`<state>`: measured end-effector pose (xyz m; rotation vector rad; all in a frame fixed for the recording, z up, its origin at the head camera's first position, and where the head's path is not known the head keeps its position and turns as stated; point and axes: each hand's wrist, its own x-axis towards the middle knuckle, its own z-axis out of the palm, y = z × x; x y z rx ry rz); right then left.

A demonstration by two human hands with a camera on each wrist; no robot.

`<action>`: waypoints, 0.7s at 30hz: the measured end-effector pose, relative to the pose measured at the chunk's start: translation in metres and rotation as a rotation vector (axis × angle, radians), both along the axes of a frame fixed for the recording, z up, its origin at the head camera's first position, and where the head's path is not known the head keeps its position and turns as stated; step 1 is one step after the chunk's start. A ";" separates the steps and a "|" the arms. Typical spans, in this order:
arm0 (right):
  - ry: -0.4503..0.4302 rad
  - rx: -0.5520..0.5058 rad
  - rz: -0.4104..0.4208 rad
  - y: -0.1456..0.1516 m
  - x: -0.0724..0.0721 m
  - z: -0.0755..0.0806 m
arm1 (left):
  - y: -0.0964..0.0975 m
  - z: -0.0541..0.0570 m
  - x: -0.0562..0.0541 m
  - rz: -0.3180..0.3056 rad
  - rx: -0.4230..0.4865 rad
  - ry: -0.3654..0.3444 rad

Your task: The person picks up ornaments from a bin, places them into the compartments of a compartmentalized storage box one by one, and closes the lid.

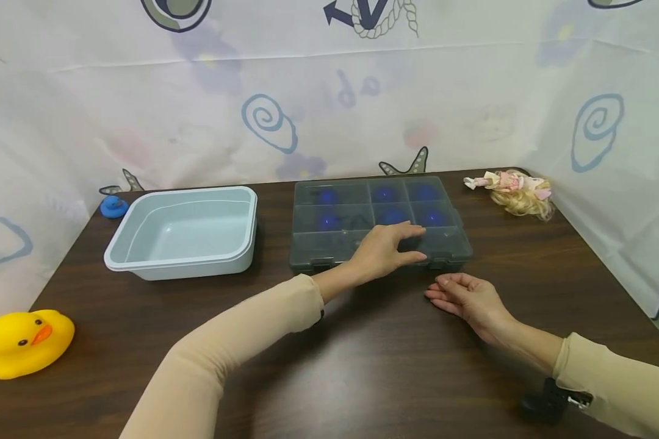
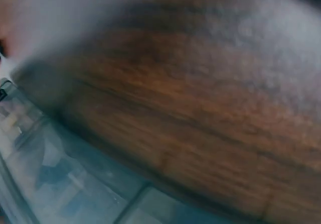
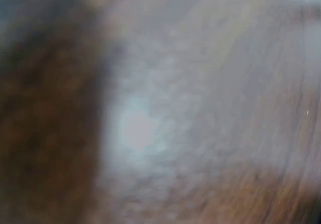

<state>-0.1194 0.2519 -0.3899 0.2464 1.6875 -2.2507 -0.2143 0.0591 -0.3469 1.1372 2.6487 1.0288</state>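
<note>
A dark translucent compartment box [image 1: 329,244] with a lid and front latches lies at the back middle of the table in the head view. My left hand [image 1: 381,249] is over the front part of its lid, thumb spread from extended fingers; whether it touches the lid, I cannot tell. Just before the box's front right corner, my right hand [image 1: 469,303] is held with loosely bent fingers and nothing visible in it. Part of the box [image 2: 80,184] shows with blurred contents in the left wrist view. The right wrist view is too blurred to show the hand.
A pale blue plastic basin [image 1: 198,266] stands left of the box. Beside it sits a small blue duck [image 1: 113,207], and a big yellow duck [image 1: 24,343] is at the left edge. A blond doll [image 1: 518,194] lies at the back right. Patterned cloth [image 1: 329,122] hangs behind the table.
</note>
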 end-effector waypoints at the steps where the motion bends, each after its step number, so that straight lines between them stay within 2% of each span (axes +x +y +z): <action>1: -0.004 -0.004 -0.015 0.002 0.000 0.000 | 0.000 -0.001 -0.001 -0.001 -0.012 0.016; 6: -0.015 -0.033 -0.050 0.004 -0.001 0.002 | -0.001 -0.005 -0.003 -0.010 -0.039 0.073; 13: -0.037 -0.061 -0.103 0.001 -0.001 0.004 | 0.001 -0.006 -0.002 -0.015 -0.052 0.086; 21: -0.083 -0.154 -0.141 -0.004 0.002 0.005 | 0.001 -0.008 -0.001 -0.018 -0.057 0.102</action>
